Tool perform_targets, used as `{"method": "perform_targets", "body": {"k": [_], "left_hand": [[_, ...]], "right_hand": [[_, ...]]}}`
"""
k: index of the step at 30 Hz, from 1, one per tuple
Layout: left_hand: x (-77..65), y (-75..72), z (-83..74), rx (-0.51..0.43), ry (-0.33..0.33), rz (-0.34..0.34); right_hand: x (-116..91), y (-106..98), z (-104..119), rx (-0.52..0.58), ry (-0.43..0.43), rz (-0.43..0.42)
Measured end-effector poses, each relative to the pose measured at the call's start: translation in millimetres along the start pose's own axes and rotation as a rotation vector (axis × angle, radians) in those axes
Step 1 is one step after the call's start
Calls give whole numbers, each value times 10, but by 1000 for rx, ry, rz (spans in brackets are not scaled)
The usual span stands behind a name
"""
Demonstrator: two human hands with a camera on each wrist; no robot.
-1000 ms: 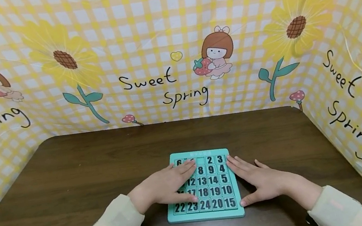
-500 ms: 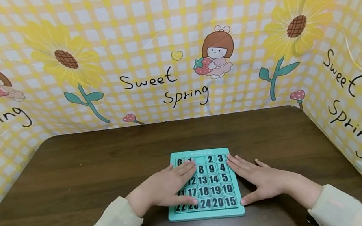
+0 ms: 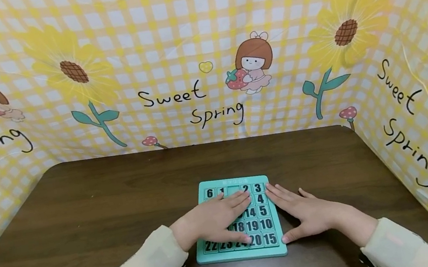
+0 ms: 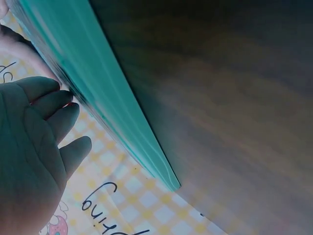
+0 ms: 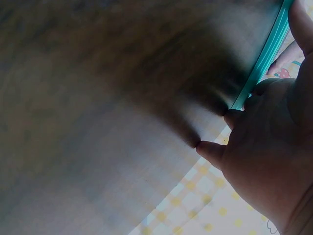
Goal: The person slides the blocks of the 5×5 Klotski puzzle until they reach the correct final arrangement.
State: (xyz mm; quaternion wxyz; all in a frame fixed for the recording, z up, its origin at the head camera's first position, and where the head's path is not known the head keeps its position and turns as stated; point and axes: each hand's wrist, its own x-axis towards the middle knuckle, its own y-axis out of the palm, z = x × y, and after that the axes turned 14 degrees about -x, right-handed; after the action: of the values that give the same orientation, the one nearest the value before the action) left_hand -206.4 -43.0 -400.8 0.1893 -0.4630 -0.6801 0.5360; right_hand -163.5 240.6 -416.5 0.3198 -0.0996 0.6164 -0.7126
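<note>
A turquoise sliding number puzzle (image 3: 239,258) lies flat on the brown table, its tiles marked with black numbers. Its top row shows 6, 1, a gap, 2 and 3. Above the board's left and middle columns is my left hand (image 3: 219,217), palm down with fingers straight and thumb spread, hiding several tiles. In the left wrist view that palm (image 4: 29,142) is beside the board's side (image 4: 98,73). My right hand (image 3: 312,211) rests along the right edge, fingertips and thumb at the frame. The right wrist view shows its fingers (image 5: 210,152) reaching down to the table.
The wooden table (image 3: 98,228) extends around the puzzle on every side. A yellow checked cloth (image 3: 165,42) printed with sunflowers and "Sweet Spring" stands as a wall behind the table and along both sides.
My left hand has slid right across the puzzle, uncovering the 6 and 1 and covering tiles nearer the middle. The right hand keeps its place at the edge.
</note>
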Motion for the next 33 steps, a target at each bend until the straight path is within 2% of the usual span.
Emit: {"method": "perform_targets", "body": {"k": [6, 13, 22, 33], "left_hand": [[28, -29, -29, -7, -27, 18], [-12, -43, 6, -6, -32, 6], [-138, -37, 76, -40, -61, 4], [-277, -53, 134, -70, -60, -18]], "right_hand": [[9, -2, 17, -2, -2, 4], [13, -14, 10, -10, -3, -1], [7, -19, 16, -14, -4, -3], [-6, -20, 24, -3, -5, -1]]}}
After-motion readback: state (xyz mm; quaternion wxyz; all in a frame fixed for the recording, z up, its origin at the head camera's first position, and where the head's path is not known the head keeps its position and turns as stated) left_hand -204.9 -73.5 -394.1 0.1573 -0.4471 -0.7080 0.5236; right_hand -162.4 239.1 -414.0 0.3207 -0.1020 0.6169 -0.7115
